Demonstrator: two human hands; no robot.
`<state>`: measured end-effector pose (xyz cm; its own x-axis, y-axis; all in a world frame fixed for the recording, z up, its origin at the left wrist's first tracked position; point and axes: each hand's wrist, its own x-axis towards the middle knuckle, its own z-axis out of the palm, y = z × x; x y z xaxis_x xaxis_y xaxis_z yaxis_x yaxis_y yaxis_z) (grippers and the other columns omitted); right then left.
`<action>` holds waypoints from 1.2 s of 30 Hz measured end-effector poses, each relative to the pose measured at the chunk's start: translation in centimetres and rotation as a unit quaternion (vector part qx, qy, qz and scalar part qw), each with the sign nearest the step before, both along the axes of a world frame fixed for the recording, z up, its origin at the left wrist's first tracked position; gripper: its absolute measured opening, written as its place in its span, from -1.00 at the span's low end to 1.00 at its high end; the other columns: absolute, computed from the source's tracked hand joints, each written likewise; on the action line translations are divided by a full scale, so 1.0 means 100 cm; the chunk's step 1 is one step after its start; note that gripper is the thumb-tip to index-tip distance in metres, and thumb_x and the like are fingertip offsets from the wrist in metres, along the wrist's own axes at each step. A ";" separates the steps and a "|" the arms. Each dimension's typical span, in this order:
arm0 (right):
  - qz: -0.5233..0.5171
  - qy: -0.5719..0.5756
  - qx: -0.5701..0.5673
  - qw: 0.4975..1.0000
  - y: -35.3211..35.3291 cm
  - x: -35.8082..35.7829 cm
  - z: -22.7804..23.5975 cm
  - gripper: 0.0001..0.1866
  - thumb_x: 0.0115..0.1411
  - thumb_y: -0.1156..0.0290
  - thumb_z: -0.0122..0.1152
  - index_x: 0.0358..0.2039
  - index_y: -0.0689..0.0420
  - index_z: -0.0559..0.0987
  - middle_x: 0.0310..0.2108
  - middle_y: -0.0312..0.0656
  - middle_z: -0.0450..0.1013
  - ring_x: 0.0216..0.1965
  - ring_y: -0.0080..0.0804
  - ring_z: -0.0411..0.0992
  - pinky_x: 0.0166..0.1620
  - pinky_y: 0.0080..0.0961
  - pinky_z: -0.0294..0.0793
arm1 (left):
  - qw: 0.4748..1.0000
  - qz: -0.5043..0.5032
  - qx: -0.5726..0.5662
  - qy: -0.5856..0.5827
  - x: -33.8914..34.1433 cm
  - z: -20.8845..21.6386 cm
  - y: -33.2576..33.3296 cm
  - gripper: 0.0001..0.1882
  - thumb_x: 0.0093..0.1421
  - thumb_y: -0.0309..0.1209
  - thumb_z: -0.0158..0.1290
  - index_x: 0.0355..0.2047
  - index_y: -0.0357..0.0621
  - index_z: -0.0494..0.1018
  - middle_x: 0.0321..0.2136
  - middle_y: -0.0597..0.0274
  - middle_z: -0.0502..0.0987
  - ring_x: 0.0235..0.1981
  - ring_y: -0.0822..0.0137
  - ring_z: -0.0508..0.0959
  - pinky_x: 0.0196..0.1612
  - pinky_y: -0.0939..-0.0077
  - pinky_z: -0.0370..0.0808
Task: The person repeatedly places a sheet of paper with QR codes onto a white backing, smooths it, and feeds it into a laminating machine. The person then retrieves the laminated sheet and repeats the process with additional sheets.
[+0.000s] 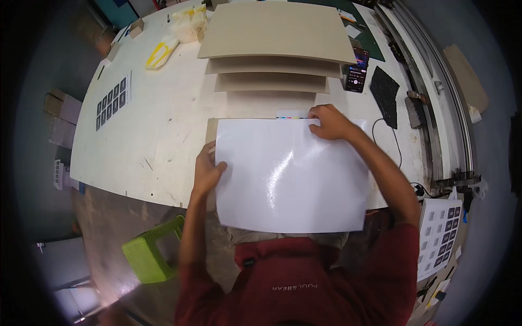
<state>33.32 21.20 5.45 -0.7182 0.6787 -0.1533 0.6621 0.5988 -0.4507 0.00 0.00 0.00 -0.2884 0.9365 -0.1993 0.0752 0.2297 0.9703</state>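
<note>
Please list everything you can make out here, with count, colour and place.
glossy sheet: 1, white, between the hands
boards: at least 3, greyish tan, far middle of table
table: 1, white, beneath the boards
phone: 1, black, right of boards
angular piece: 1, black, right of phone
cutting mat: 1, dark green, far right
packet: 1, yellow and white, far left
printed sheets: at least 2, white with dark panels, table's left and lower right
stool: 1, green, floor left
Small edge items: too unclear to count
left hand: 1, sheet's left edge
right hand: 1, sheet's far edge
</note>
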 end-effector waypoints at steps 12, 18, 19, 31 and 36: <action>-0.055 0.084 0.107 0.989 0.005 -0.042 -0.053 -0.65 0.04 0.40 0.28 -0.17 0.32 0.66 -0.18 0.10 0.54 -0.12 0.07 0.52 0.02 -0.19 0.52 | 0.997 0.028 -0.014 0.066 -0.031 0.000 0.028 -0.33 -0.01 -0.76 -0.03 0.20 -0.54 0.25 -0.07 -0.23 0.57 -0.08 0.20 0.63 -0.03 0.49 0.55; -0.048 0.066 0.135 0.987 -0.001 -0.045 -0.050 -0.68 0.07 0.36 0.31 -0.18 0.26 0.68 -0.15 0.01 0.58 -0.03 -0.03 0.49 0.06 -0.13 0.46 | 0.996 0.032 -0.011 0.082 -0.039 -0.007 0.023 -0.29 -0.03 -0.74 -0.05 0.24 -0.53 0.25 -0.11 -0.07 0.59 -0.18 0.32 0.61 -0.15 0.57 0.53; -0.047 0.057 0.139 0.988 -0.001 -0.045 -0.050 -0.69 0.08 0.36 0.32 -0.19 0.25 0.68 -0.14 0.00 0.58 -0.02 -0.04 0.49 0.06 -0.13 0.46 | 0.995 0.028 -0.010 0.092 -0.041 -0.009 0.024 -0.29 -0.03 -0.74 -0.05 0.24 -0.53 0.26 -0.11 -0.07 0.59 -0.18 0.33 0.61 -0.15 0.57 0.53; 0.069 0.324 0.519 0.788 -0.042 -0.056 0.081 -0.81 0.03 0.38 0.44 -0.36 0.15 0.65 -0.36 -0.16 0.53 -0.38 -0.21 0.47 -0.28 -0.34 0.43 | 0.995 0.044 -0.018 0.092 -0.038 -0.007 0.027 -0.33 -0.01 -0.68 0.02 0.20 -0.54 0.31 -0.07 -0.17 0.60 -0.08 0.25 0.62 -0.02 0.48 0.53; 0.027 0.118 0.471 0.874 -0.013 -0.064 0.130 -0.49 0.07 0.19 0.43 -0.07 0.18 0.47 -0.11 -0.02 0.36 -0.02 -0.04 0.35 0.07 -0.19 0.35 | 0.985 0.042 -0.002 0.165 -0.050 -0.014 0.020 -0.33 0.00 -0.62 0.10 0.20 -0.45 0.33 -0.07 -0.14 0.59 -0.07 0.19 0.61 -0.03 0.42 0.54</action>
